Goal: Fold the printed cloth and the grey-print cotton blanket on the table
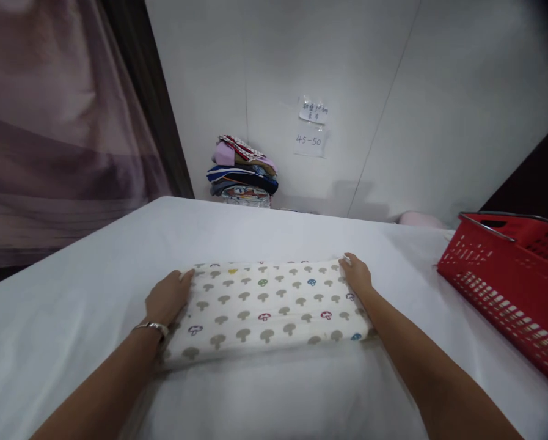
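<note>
A white cloth (274, 305) printed with grey and coloured mushrooms lies stretched out in a wide folded strip on the white table. My left hand (169, 298) grips its far left corner, fingers closed on the edge, a metal band around the wrist. At the far right corner, my right hand (357, 272) pinches the cloth between thumb and fingers. The cloth's far edge runs nearly straight between both hands. Its near edge sags slightly and casts a soft shadow.
A red plastic basket (507, 281) with a metal handle stands on the right of the white table (264, 232). Folded clothes (244, 174) are stacked beyond the far edge, against a wall with paper notes (311, 140). A pinkish curtain (58, 122) hangs at left.
</note>
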The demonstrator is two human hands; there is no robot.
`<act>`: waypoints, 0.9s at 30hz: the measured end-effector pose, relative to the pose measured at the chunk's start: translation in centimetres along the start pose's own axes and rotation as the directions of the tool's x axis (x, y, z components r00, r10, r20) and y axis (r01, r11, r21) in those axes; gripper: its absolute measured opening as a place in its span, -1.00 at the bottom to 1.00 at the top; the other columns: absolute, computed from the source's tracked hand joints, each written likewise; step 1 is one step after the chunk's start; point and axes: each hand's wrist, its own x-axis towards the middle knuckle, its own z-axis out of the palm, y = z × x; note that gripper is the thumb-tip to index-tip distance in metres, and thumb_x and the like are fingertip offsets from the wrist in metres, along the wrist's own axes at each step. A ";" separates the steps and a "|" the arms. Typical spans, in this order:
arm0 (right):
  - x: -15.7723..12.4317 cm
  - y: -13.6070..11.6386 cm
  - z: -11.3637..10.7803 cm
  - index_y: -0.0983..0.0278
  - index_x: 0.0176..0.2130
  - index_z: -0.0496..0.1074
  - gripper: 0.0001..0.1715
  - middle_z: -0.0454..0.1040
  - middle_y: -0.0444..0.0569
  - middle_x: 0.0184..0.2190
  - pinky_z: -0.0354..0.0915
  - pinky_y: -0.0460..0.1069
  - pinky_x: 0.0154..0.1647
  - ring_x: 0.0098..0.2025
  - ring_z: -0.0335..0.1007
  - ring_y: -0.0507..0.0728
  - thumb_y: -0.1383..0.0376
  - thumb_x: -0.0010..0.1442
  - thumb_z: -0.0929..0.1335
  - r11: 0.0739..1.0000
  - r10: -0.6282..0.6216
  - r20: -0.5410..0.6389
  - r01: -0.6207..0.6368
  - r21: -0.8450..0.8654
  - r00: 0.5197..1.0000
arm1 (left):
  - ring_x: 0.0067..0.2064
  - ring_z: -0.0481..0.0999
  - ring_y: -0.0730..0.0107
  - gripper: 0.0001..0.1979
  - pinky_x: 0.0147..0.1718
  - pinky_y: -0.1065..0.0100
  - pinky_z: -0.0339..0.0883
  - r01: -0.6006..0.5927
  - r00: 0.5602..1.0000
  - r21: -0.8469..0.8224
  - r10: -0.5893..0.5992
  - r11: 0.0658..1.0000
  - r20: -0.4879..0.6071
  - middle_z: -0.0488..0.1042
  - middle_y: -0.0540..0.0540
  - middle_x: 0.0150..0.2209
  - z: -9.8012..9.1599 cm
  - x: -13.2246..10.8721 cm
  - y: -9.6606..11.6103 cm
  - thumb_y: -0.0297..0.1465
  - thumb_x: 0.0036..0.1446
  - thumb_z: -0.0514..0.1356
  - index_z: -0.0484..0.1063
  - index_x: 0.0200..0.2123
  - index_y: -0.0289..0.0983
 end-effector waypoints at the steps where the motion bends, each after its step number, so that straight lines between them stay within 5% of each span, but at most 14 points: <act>1: 0.0 0.0 0.0 0.24 0.11 0.28 -0.48 0.45 0.04 -0.06 0.22 0.02 -0.07 -0.03 0.35 0.20 0.08 0.25 0.16 1.000 0.001 0.009 -0.001 -0.022 1.000 | -0.20 0.48 -0.01 -0.43 -0.32 0.17 0.29 0.007 1.000 0.008 -0.007 1.000 -0.007 0.49 -0.31 -0.27 0.2 0.0 0.1 -0.03 0.17 -0.23 0.38 -0.29 -0.31; 9: 0.0 -0.1 -0.5 0.30 0.11 0.28 -0.48 0.45 0.14 -0.09 0.23 0.06 -0.11 -0.04 0.35 0.25 0.13 0.26 0.15 0.995 -0.035 0.068 0.041 -0.088 0.997 | -0.12 0.46 0.00 -0.46 -0.25 0.15 0.30 0.015 0.999 0.050 -0.018 0.999 0.048 0.48 -0.33 -0.15 -0.3 0.0 0.3 -0.09 0.19 -0.18 0.39 -0.16 -0.36; 12: -1.0 -1.2 -1.0 0.37 0.16 0.20 -0.45 0.32 0.24 0.07 0.14 0.14 0.03 0.11 0.19 0.30 0.19 0.24 0.17 0.982 -0.131 0.014 0.132 -0.136 0.991 | -0.03 0.42 0.02 -0.46 -0.15 0.14 0.29 -0.054 0.997 0.027 0.055 0.998 -0.048 0.43 -0.32 -0.04 -1.0 -1.3 1.2 -0.10 0.19 -0.16 0.35 -0.05 -0.37; 15: -2.9 -3.1 -1.0 0.38 0.20 0.14 -0.40 0.09 0.21 0.23 -0.09 0.19 0.21 0.28 -0.12 0.30 0.20 0.24 0.18 0.883 -0.434 -0.005 0.424 -0.202 0.901 | 0.15 0.26 0.11 -0.44 0.06 0.17 0.15 -0.314 0.936 0.054 0.319 0.948 -0.148 0.28 -0.28 0.14 -0.5 -3.0 2.9 -0.13 0.20 -0.13 0.25 0.09 -0.38; 18: -4.6 -4.5 -0.2 0.29 0.26 0.04 -0.32 -0.06 0.07 0.30 -0.26 0.18 0.27 0.34 -0.31 0.23 0.05 0.26 0.14 0.761 -0.612 0.174 0.634 -0.138 0.772 | 0.28 0.01 0.10 -0.42 0.20 0.05 -0.11 -0.517 0.843 0.136 0.531 0.845 -0.092 0.09 -0.21 0.25 1.2 -3.8 4.2 -0.12 0.20 -0.11 0.17 0.18 -0.32; 22: -5.3 -4.3 1.0 0.28 0.30 -0.04 -0.21 -0.18 0.00 0.33 -0.29 0.19 0.27 0.35 -0.37 0.20 -0.09 0.25 0.02 0.811 -0.506 0.379 0.577 -0.096 0.775 | 0.30 -0.08 0.07 -0.35 0.20 -0.05 -0.20 -0.485 0.873 0.172 0.486 0.857 0.038 0.00 -0.18 0.29 3.3 -2.9 3.9 -0.06 0.18 -0.11 0.07 0.24 -0.29; 27: -5.3 -4.1 0.8 0.27 0.29 -0.02 -0.23 -0.20 -0.01 0.33 -0.32 0.17 0.28 0.35 -0.39 0.17 -0.08 0.26 0.02 0.840 -0.472 0.397 0.538 -0.070 0.787 | 0.31 -0.12 0.08 -0.32 0.20 -0.04 -0.22 -0.492 0.869 0.166 0.493 0.855 0.040 -0.04 -0.15 0.30 4.2 -2.0 2.9 -0.03 0.17 -0.14 0.04 0.26 -0.28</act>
